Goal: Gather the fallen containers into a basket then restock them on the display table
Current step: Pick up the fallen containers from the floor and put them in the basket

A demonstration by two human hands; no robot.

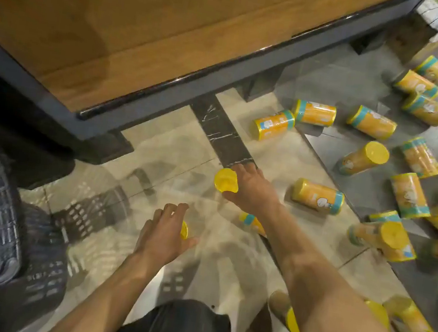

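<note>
Two hands work right of the basket (5,219): right hand (251,189) grips a can (226,180), left hand (163,233) curls round a second can (184,230), each best lowered in gently, not tossed.

A brown wooden display unit (117,37) with a dark grey base and a black rail fills the upper left. Glossy beige floor tiles (153,178) spread through the centre, crossed by a black veined marble strip (220,132). Grey floor tiles (338,81) lie at right.
</note>
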